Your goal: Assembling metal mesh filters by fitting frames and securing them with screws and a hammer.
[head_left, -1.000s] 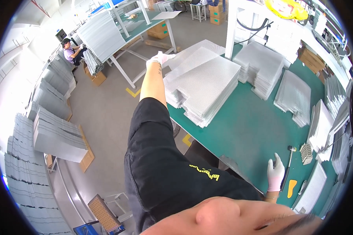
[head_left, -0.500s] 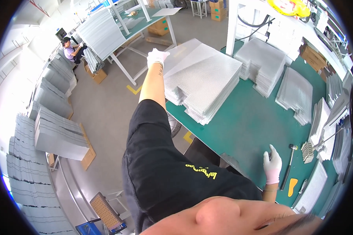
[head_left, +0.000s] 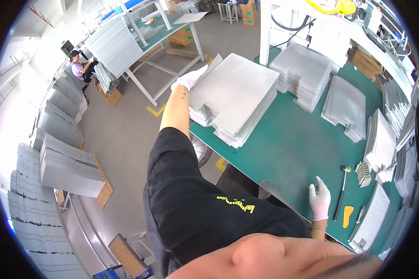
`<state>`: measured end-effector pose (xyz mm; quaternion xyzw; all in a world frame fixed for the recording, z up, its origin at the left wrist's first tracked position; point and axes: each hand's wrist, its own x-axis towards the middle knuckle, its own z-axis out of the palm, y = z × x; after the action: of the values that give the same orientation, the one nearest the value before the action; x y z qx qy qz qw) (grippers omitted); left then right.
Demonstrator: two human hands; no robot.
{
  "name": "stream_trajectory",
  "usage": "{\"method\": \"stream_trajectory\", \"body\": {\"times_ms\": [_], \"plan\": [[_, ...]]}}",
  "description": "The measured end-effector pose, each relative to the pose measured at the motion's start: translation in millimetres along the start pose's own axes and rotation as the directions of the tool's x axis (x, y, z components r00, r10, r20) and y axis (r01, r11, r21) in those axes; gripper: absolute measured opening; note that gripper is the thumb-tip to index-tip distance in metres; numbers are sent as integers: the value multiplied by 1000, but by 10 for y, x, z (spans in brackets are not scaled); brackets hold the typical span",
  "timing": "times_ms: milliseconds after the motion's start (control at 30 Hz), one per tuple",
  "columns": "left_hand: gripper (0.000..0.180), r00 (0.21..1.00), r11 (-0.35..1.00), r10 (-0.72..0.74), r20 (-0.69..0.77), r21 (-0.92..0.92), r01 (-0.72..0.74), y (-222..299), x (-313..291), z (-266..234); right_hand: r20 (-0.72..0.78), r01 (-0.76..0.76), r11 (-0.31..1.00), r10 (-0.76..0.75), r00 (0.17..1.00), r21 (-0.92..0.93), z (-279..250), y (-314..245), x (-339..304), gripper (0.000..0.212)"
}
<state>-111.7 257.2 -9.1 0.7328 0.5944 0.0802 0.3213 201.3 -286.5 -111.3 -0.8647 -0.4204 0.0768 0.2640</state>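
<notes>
My left hand [head_left: 190,78], in a white glove, reaches out to the far left side of a stack of silvery mesh sheets [head_left: 239,86] with a notch in the near edge. Its fingers lie closed along a thin sheet [head_left: 213,66] that slants beside the stack; the fingertips are partly hidden. My right hand [head_left: 319,200], also gloved in white, is open above the green table [head_left: 284,139] near its front edge, thumb and fingers apart, holding nothing. A black-handled hammer [head_left: 341,193] lies to its right, with a yellow-orange flat tool [head_left: 348,216] nearby.
More mesh stacks [head_left: 302,67] [head_left: 344,104] stand to the right. A small metal ribbed block [head_left: 363,174] sits beyond the hammer. On the left are grey sheet stacks [head_left: 70,162] on the floor, a second table [head_left: 172,25], and a seated person [head_left: 80,67].
The thin translucent sheet that lay askew across the stack's top has moved left and down beside it, along with my left hand. My right hand stays open in nearly the same place.
</notes>
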Motion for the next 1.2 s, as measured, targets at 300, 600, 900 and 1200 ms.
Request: {"method": "stream_trajectory", "body": {"times_ms": [300, 600, 900, 1200], "plan": [[45, 844, 888, 459, -277, 124, -442, -325, 428, -140, -2, 58, 998, -58, 998, 35, 25, -99, 77, 38], [34, 295, 705, 698, -653, 551, -447, 115, -503, -805, -72, 273, 958, -268, 961, 83, -53, -339, 259, 35], [59, 296, 486, 799, -523, 272, -831, 1232, -2555, 84, -30, 652, 622, -713, 701, 433, -192, -1302, 483, 57], [83, 300, 28, 854, -425, -538, -842, 1724, -3452, 2055, 175, -274, -153, -467, 867, 950, -140, -1165, 58, 94]]}}
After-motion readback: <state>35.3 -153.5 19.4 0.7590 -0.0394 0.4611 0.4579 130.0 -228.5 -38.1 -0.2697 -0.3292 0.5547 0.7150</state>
